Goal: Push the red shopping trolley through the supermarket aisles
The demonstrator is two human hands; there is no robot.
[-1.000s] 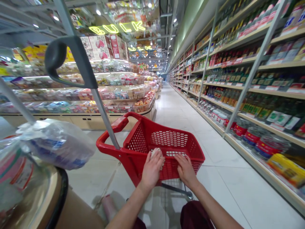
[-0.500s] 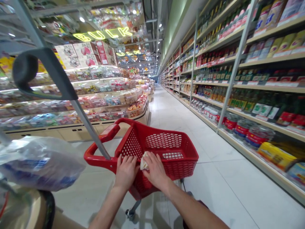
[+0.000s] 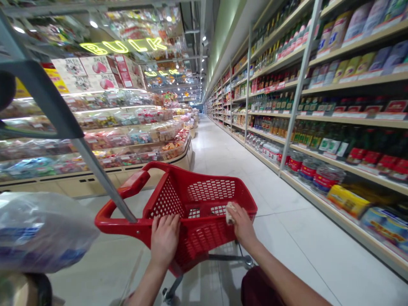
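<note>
A red plastic shopping cart (image 3: 210, 229) stands before me with its handle to the left. My left hand (image 3: 165, 238) is closed over the near rim of its basket, close to the handle end, fingertips curled inside. Farther right along that rim, my right hand (image 3: 244, 225) is closed round a crumpled whitish cloth (image 3: 230, 213), which rests against the rim near the front corner. A grey metal pole (image 3: 105, 182) with a dark plastic grip (image 3: 44, 100) slants across the left, in front of the cart's handle.
At the lower left is a clear plastic bag (image 3: 41, 229) with blue-marked contents. Tiered bulk bins (image 3: 127, 136) of wrapped goods line the left. Shelves (image 3: 344, 114) of bottles and jars run along the right. A pale tiled floor (image 3: 216, 153) leads down the aisle.
My right hand has slid right along the rim with the cloth, away from my left hand. My left hand keeps its hold. The whole view has shifted a little.
</note>
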